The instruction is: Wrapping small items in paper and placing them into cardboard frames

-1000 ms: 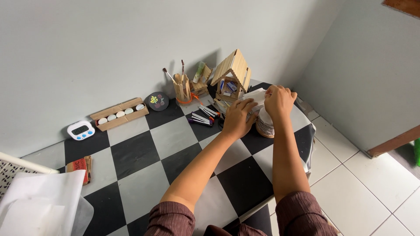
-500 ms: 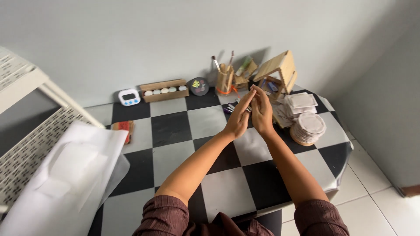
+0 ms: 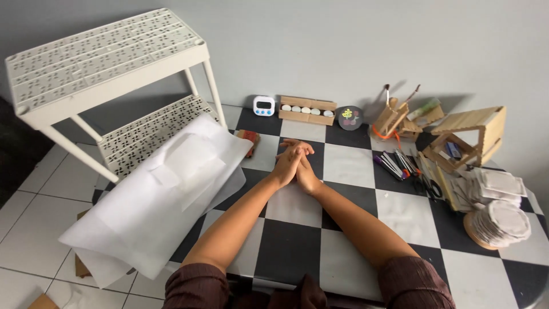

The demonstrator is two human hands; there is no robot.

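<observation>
While both arms reach forward over a black and white checkered table, the left hand and the right hand press together near the table's middle, palms meeting and fingers closed against one another, holding nothing. Just beyond the fingertips, along the far edge by the grey wall, lie a small white timer, a long wooden tray of pale round stones and a dark round painted disc. To the right of those stands a wooden brush holder with two brushes sticking up, then a small wooden house built of flat sticks. A row of pens lies in front of the holder, well to the right of the hands. Near the table's right edge sits a stack of round paper-covered discs, with square paper pieces beside it. To the left, large sheets of white paper droop over the table's edge, and a white two-shelf rack stands on the tiled floor behind them
</observation>
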